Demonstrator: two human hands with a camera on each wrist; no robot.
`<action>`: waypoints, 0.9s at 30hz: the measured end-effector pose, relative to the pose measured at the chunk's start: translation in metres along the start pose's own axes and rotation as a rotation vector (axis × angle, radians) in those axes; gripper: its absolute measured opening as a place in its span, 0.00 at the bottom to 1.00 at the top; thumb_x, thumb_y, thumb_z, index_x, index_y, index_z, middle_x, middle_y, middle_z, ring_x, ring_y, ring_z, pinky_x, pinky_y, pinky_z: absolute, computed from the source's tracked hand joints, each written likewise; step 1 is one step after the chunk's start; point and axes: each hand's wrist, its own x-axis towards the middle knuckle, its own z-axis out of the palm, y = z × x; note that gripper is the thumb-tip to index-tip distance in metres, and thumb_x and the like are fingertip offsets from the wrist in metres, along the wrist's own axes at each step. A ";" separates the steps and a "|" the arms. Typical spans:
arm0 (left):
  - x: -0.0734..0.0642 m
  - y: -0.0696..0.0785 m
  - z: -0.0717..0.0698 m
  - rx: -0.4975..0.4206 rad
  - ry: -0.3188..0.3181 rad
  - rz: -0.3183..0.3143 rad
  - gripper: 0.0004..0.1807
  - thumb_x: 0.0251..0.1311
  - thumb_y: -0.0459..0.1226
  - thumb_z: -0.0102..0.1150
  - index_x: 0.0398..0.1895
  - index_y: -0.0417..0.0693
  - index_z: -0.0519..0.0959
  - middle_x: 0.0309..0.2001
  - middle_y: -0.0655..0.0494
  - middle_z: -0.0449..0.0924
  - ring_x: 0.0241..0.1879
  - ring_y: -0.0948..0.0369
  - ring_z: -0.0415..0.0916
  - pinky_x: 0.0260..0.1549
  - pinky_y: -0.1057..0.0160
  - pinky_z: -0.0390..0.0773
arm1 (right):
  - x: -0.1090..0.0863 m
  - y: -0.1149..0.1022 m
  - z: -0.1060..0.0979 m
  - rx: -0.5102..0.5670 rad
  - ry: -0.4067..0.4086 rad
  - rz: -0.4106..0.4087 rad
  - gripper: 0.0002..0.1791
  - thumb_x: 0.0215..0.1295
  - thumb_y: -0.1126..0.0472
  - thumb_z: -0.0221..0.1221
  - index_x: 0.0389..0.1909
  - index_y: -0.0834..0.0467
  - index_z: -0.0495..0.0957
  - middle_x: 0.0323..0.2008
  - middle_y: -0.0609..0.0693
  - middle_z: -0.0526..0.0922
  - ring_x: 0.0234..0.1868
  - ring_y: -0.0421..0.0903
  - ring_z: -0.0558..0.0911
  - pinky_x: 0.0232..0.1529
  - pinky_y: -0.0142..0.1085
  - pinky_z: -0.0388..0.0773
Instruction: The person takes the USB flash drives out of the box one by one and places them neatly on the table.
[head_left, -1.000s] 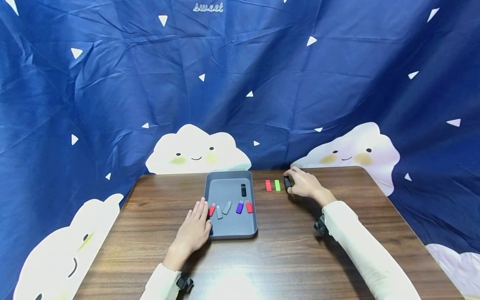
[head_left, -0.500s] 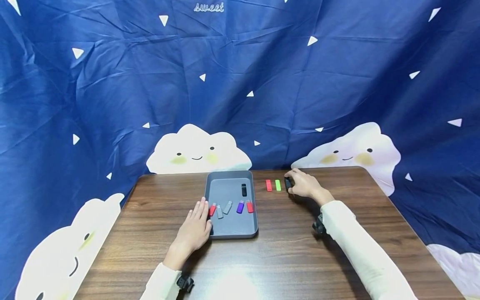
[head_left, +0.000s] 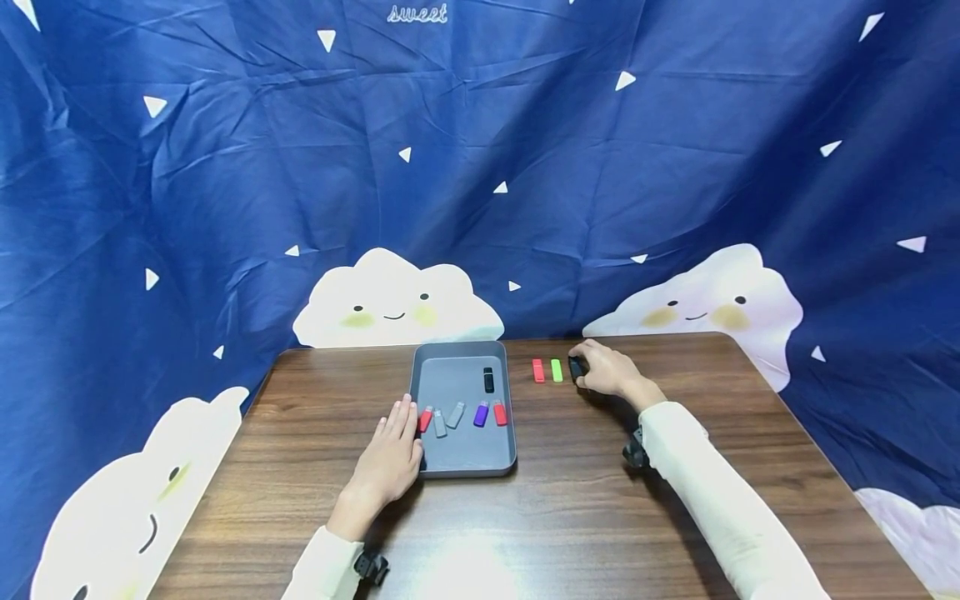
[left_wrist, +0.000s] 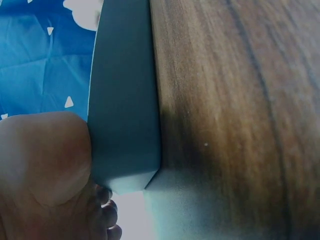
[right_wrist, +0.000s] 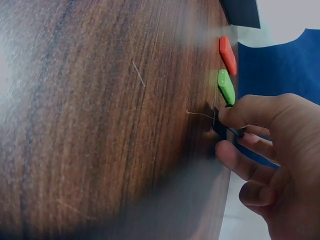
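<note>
My right hand [head_left: 609,369] pinches a black USB flash drive [head_left: 575,369] at the table's far side, thumb against it in the right wrist view and the drive partly hidden. Left of it, apart, lie a green USB flash drive [head_left: 557,371] and a red USB flash drive [head_left: 537,371], roughly parallel in a row. My left hand [head_left: 388,458] rests with straight fingers against the left wall of the grey tray [head_left: 465,468]. Inside the tray are a black drive [head_left: 488,380], a purple drive [head_left: 481,414], two grey drives [head_left: 455,415] and two red drives [head_left: 499,413].
The brown wooden table [head_left: 585,517] extends in front of the tray and to both sides. Behind its far edge hangs a blue curtain [head_left: 540,167] with white clouds and triangles. Each wrist wears a small black camera [head_left: 371,567].
My right hand stays on the black USB flash drive, while its wrist and forearm shift very slightly to the left. The left hand, the tray and the other drives keep their places.
</note>
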 end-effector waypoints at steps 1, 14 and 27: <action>0.000 0.000 0.000 -0.002 0.003 0.001 0.34 0.79 0.39 0.45 0.81 0.27 0.58 0.84 0.33 0.54 0.83 0.38 0.56 0.79 0.37 0.62 | 0.000 0.000 0.000 0.002 0.000 0.003 0.32 0.60 0.58 0.70 0.67 0.58 0.79 0.72 0.62 0.75 0.69 0.65 0.79 0.61 0.65 0.80; 0.000 0.000 0.001 -0.043 0.002 -0.009 0.34 0.78 0.38 0.47 0.80 0.27 0.58 0.83 0.33 0.54 0.82 0.37 0.55 0.80 0.36 0.61 | 0.001 0.001 0.004 0.011 -0.005 0.012 0.30 0.61 0.58 0.70 0.66 0.58 0.80 0.72 0.62 0.75 0.69 0.65 0.79 0.61 0.66 0.80; -0.001 0.005 -0.007 -0.049 -0.016 -0.016 0.34 0.78 0.37 0.47 0.80 0.26 0.59 0.83 0.32 0.54 0.82 0.37 0.55 0.79 0.35 0.61 | 0.002 0.002 0.005 0.010 -0.027 0.019 0.29 0.64 0.58 0.68 0.67 0.59 0.79 0.71 0.63 0.75 0.67 0.67 0.80 0.61 0.65 0.79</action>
